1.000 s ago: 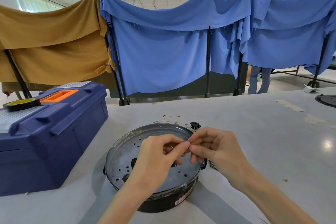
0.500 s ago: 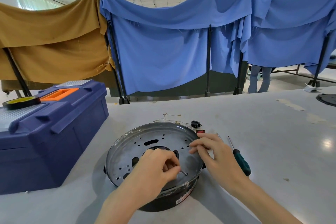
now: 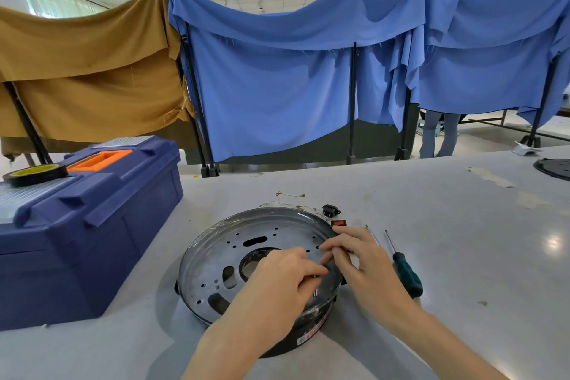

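A round black appliance base lies upside down on the grey table, its perforated metal bottom plate (image 3: 216, 259) facing up. My left hand (image 3: 277, 284) hovers over the plate's right side and pinches a small thin metal pin or screw (image 3: 314, 290) that points down at the plate. My right hand (image 3: 361, 259) rests on the plate's right rim with curled fingers; whether it holds anything I cannot tell.
A green-handled screwdriver (image 3: 404, 271) and a thin metal rod (image 3: 371, 233) lie right of the base. Behind it are a red rocker switch (image 3: 339, 222), a black socket part (image 3: 330, 210) and loose wires (image 3: 290, 196). A blue toolbox (image 3: 83, 219) with a tape roll (image 3: 35, 174) stands left.
Both hands came down from holding the small part together above the plate. The left hand now holds it low over the plate's right side, and the right hand moved to the rim.
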Action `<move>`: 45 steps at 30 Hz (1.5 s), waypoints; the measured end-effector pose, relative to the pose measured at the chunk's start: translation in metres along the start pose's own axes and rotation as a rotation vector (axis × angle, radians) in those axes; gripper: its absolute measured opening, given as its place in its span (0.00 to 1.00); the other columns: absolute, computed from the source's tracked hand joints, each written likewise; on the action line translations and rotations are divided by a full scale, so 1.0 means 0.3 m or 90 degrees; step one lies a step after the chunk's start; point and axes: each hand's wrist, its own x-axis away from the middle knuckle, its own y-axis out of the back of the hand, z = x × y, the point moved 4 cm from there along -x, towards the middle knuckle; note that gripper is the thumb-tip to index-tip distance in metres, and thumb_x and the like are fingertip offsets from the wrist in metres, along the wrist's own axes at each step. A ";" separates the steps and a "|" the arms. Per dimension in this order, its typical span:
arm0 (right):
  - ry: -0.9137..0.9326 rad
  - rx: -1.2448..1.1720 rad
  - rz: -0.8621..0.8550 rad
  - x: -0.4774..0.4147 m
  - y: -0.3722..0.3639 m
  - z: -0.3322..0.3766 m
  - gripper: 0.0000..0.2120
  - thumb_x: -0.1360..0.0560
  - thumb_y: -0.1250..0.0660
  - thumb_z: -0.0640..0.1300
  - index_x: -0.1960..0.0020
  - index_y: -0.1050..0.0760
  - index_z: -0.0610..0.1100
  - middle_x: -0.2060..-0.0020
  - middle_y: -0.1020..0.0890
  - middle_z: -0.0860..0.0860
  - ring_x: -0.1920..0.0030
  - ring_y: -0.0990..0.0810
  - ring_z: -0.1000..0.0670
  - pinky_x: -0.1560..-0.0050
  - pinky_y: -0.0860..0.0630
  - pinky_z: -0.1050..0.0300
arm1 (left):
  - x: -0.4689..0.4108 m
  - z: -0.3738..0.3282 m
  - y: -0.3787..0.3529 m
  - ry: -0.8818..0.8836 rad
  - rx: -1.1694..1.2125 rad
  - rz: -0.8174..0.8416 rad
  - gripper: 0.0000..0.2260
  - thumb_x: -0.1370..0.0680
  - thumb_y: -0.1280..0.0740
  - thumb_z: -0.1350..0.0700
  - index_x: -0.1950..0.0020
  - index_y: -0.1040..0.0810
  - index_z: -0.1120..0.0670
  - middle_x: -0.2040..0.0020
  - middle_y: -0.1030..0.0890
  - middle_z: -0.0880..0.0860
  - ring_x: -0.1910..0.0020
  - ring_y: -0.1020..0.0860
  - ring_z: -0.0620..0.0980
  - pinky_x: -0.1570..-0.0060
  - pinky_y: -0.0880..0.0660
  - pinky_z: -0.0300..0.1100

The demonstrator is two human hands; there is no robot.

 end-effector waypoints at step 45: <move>-0.011 -0.009 0.023 0.000 0.001 0.004 0.11 0.20 0.39 0.35 0.50 0.18 0.44 0.52 0.19 0.49 0.37 0.35 0.70 0.47 0.35 0.79 | 0.016 -0.001 0.020 0.010 0.022 -0.089 0.12 0.20 0.35 0.51 0.57 0.15 0.54 0.65 0.19 0.50 0.63 0.24 0.49 0.57 0.27 0.44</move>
